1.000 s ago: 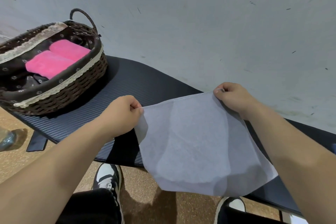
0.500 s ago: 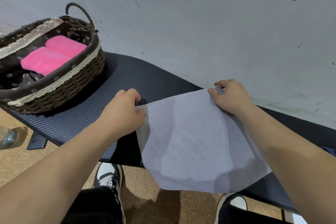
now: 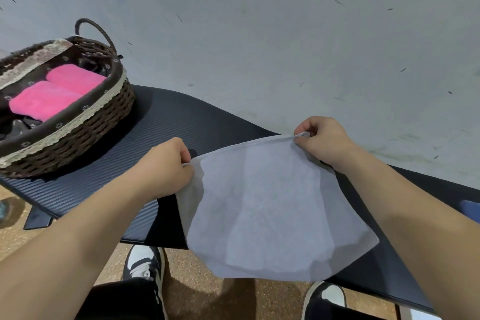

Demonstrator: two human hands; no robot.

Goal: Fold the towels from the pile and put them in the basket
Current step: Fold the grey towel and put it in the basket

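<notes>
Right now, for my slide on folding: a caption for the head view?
Left hand and right hand pinch the grey towel by its top corners over the table; pink towels in the basket.

This looks like a plain room indoors, maybe in a home, but it is hard to tell for sure. A bare grey wall (image 3: 285, 34) with small dark marks stands right behind a black table (image 3: 181, 122) with a ribbed top, and the floor (image 3: 202, 280) under it is brown and speckled. A woven basket (image 3: 85, 132) with lace trim holds pink towels (image 3: 52, 99) at the left end of the table, like in a washing corner.
</notes>
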